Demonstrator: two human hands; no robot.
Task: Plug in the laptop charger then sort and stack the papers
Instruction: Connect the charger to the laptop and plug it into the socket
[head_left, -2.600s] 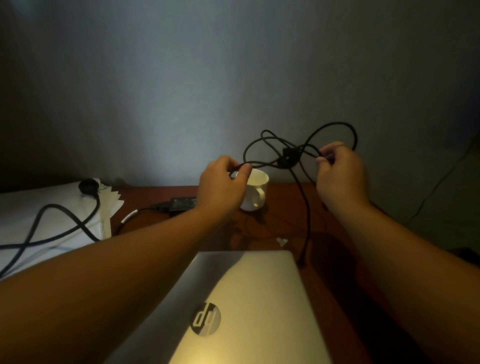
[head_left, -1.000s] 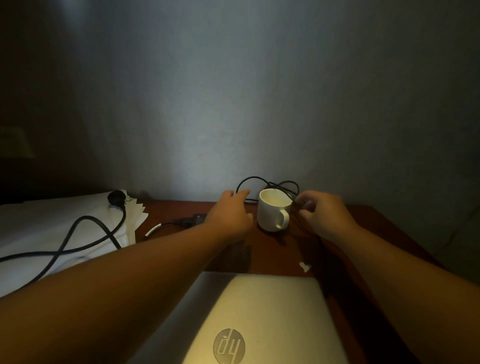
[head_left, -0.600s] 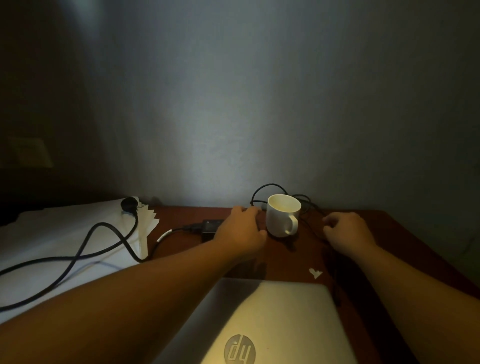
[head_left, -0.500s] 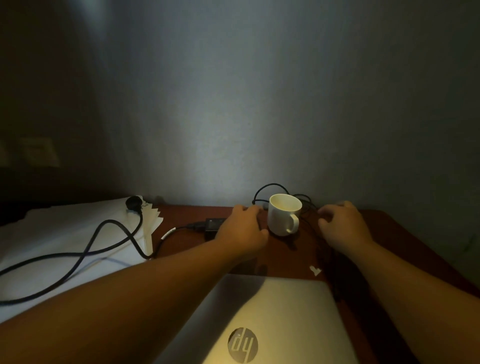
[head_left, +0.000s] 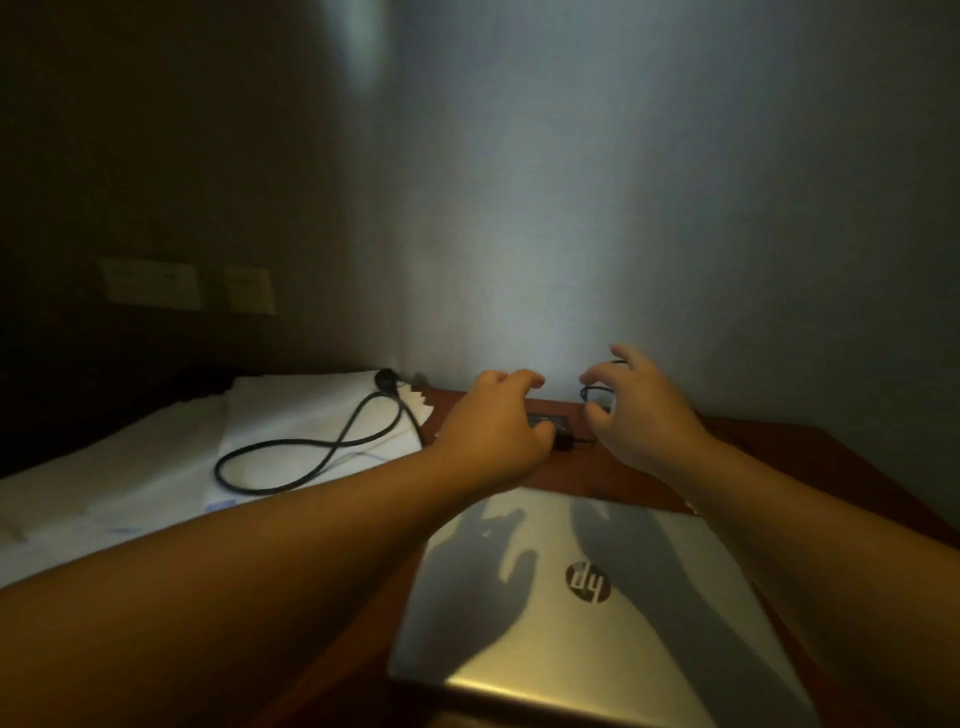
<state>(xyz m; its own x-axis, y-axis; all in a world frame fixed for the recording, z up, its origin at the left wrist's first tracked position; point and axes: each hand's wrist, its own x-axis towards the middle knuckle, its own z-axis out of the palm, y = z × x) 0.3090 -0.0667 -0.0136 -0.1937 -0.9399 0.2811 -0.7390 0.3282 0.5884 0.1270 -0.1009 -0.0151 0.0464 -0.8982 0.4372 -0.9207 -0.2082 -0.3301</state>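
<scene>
The black charger brick (head_left: 546, 419) lies on the brown table, at the back by the wall. My left hand (head_left: 493, 423) reaches over it with fingers spread and the thumb at its near edge. My right hand (head_left: 641, 410) is just to the right, its curled fingers holding loops of the thin charger cable (head_left: 597, 389). The thick black mains cable (head_left: 311, 441) snakes over the white papers (head_left: 291, 410) on the left and ends in a plug (head_left: 385, 378). A closed silver laptop (head_left: 597, 597) lies nearest me.
Two pale wall sockets (head_left: 150, 283) sit on the dark wall at the far left, above the papers. The grey wall rises right behind the table (head_left: 810, 467). My right hand hides the white mug. More white sheets spread towards the left edge.
My view has swung left, so the wall sockets now show. Both hands rose from beside the mug; the left now reaches over the charger brick and the right holds the thin cable's loops.
</scene>
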